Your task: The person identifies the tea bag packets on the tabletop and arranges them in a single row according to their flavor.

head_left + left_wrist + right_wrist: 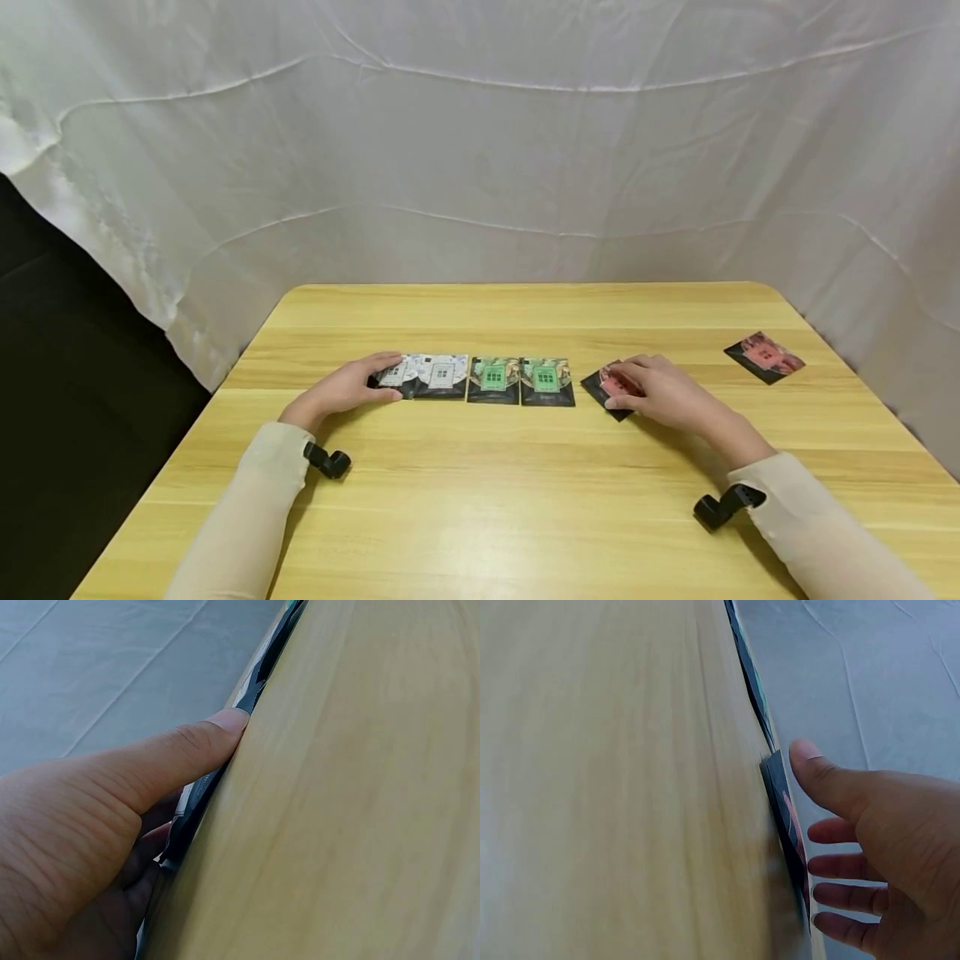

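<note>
Several flat square sachets lie in a row on the wooden table. At the row's left end my left hand (347,387) holds a white-and-black sachet (392,374) by its edges, thumb (191,750) along the near edge and fingers on the far side. Beside it lies another white-and-black sachet (441,376), then two green-and-black sachets (493,379) side by side. My right hand (663,392) is over a red-and-black sachet (613,387), which lies turned at an angle and is partly covered. In the right wrist view, the thumb and fingers (847,866) are spread apart beside this sachet.
Another red-and-black sachet (765,357) lies turned at the far right of the table (480,500). A pale cloth (525,167) hangs behind the table's back edge and down its right side. Dark fabric (75,400) is at the left.
</note>
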{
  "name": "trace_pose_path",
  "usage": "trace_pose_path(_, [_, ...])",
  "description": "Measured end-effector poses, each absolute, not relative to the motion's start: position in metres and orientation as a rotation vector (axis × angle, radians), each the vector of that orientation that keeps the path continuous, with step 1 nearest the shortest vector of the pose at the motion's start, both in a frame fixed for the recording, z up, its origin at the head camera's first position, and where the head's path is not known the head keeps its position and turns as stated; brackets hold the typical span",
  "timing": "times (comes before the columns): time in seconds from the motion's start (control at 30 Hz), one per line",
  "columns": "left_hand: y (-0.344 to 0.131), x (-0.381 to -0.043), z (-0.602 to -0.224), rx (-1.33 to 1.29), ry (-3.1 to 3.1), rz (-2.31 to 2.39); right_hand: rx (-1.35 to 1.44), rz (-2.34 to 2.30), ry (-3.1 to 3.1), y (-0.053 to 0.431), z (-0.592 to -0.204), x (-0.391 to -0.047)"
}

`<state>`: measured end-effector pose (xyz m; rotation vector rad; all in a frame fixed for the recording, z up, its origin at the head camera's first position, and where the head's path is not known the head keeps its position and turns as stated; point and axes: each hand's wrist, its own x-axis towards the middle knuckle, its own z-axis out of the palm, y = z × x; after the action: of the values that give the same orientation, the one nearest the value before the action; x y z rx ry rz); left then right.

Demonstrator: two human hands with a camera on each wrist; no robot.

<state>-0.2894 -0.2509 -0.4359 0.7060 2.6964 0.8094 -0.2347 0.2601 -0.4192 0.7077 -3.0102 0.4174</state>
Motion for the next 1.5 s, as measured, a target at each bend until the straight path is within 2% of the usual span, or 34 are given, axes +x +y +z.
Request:
trace_pose_path(0.7, [-0.252, -0.289, -0.437, 0.694, 2.686, 0.823, 0.842, 0.486, -3.029, 0.265, -0.419, -0.237])
trace_pose_path(1.03, [-0.252, -0.289, -0.437, 0.707, 2.691, 0.832, 0.73, 0.588, -3.096, 0.264, -0.419, -0.242])
trace_pose_path(1.27, [-0.252, -0.289, -0.437, 0.707, 2.699, 0.828, 0.792, 0.633, -3.108, 0.264, -0.419, -0.247])
trace_pose_path(1.5, [-0.251, -0.289, -0.436, 0.714, 2.705, 0.816, 0.721, 0.719, -3.104, 0.264, -0.421, -0.251])
